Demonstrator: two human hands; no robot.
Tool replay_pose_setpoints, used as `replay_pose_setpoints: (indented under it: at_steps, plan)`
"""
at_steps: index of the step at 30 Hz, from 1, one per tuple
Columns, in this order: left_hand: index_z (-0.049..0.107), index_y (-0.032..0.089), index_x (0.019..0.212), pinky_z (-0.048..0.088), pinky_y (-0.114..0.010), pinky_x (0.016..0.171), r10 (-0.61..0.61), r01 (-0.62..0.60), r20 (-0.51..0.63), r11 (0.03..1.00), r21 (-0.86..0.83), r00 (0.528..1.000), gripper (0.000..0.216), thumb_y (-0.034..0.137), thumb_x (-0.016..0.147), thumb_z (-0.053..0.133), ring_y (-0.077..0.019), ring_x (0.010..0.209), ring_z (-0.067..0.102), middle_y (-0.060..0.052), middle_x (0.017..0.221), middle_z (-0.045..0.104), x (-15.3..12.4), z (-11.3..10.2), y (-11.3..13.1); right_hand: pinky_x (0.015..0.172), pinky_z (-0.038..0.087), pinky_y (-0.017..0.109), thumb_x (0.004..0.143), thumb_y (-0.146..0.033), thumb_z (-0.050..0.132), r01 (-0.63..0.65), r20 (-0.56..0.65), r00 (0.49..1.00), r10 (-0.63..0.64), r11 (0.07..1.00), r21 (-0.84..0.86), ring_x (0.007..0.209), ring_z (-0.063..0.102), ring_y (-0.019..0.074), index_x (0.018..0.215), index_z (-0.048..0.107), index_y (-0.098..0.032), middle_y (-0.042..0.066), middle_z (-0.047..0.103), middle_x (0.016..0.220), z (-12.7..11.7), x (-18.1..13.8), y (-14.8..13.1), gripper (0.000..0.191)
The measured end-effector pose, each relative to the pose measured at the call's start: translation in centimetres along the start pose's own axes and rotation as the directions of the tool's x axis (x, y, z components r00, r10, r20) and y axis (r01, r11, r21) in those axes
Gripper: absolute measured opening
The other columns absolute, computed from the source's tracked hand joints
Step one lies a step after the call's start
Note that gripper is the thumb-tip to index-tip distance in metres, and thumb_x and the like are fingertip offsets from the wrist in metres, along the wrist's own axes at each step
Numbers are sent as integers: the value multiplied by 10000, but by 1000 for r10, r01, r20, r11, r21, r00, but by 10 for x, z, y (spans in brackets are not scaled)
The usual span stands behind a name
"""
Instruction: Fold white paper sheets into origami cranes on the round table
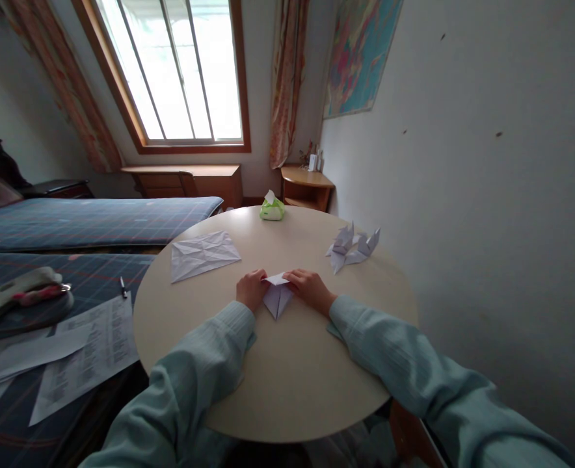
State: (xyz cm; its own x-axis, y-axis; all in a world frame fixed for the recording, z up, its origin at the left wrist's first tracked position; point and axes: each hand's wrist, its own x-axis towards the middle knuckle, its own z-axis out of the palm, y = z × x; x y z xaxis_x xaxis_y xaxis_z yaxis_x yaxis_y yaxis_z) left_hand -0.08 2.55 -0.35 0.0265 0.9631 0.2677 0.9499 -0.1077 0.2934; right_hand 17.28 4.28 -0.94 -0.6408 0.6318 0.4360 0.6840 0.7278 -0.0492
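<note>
A small folded white paper piece [277,297], pointed toward me, lies on the round beige table [287,383]. My left hand [251,288] pinches its left edge with curled fingers. My right hand [309,288] presses and grips its right upper edge, fingers closed on the paper. Both sleeves are pale green. A creased, unfolded white sheet [202,254] lies to the left of my hands. Two finished folded paper figures [350,247] stand at the right, near the wall.
A green tissue pack [272,208] sits at the table's far edge. Beds with blue plaid covers [87,221] are on the left, with printed sheets [92,351] and a pen [122,286] on the near one. The wall runs close along the right.
</note>
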Motion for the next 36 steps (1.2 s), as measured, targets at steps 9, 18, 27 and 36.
replay_pose_setpoints:
  at_steps: [9, 18, 27, 36]
  plan:
    - [554, 195, 692, 339, -227, 556, 30, -30, -2, 1000, 7, 1000, 330, 448, 800, 372, -165, 708, 573, -47, 762, 617, -2, -1, 6, 723, 395, 228, 866, -321, 348, -70, 21, 997, 68, 990, 122, 834, 553, 132, 917, 599, -173, 55, 634, 865, 6, 4, 8, 296]
    - [534, 195, 717, 358, -247, 561, -74, 74, 39, 997, 9, 996, 210, 380, 753, 440, -188, 724, 581, -61, 764, 624, -5, -5, 10, 602, 368, 227, 858, -374, 338, -248, 22, 969, 248, 969, -15, 699, 568, 147, 738, 601, -139, 79, 621, 732, 5, 5, 7, 373]
    - [533, 182, 683, 345, -227, 534, 96, -87, 68, 988, -129, 993, 144, 290, 741, 456, -140, 638, 550, -23, 678, 597, -8, -1, 14, 650, 376, 223, 801, -473, 403, -125, 12, 992, 125, 992, -13, 819, 518, 151, 812, 585, -162, 63, 599, 834, 3, 4, 3, 360]
    - [482, 140, 737, 363, -184, 431, 252, 148, 437, 702, -697, 863, 366, 476, 623, 570, -96, 523, 536, 4, 607, 575, 8, -18, -11, 714, 392, 236, 787, -434, 455, -139, 16, 990, 138, 989, 55, 853, 497, 147, 873, 580, -167, 64, 581, 896, 7, 4, 8, 307]
